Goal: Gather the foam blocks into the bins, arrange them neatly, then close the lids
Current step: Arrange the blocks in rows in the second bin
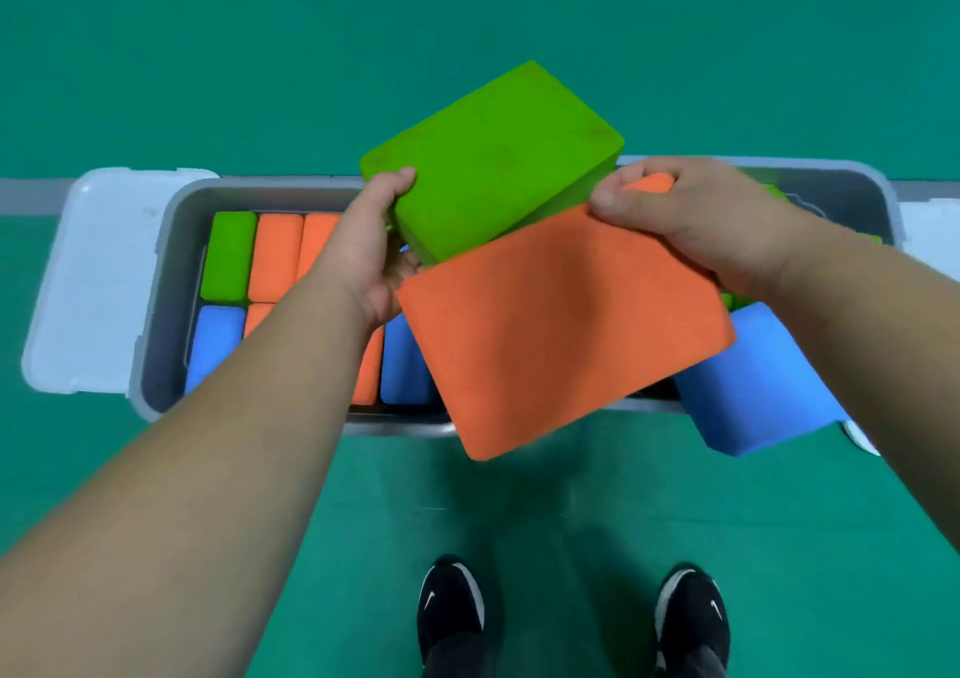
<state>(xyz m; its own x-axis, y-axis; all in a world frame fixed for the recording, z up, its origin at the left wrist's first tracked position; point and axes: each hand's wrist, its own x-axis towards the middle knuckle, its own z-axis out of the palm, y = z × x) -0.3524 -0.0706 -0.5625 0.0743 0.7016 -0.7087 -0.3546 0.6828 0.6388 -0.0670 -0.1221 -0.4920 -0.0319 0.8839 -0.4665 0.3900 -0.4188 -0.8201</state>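
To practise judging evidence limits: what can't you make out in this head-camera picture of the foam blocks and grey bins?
Left grey plastic bin, head view: several packed blocks hidden behind the left hand and forearm.
Right grey plastic bin: contents mostly covered by the right hand, flat orange foam block and blue foam block.
Translucent white lid at right: cut off by the frame edge.
Green foam block: its underside faces away.

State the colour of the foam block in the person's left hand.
Bright green. The head view shows the foam block in the left hand clearly.
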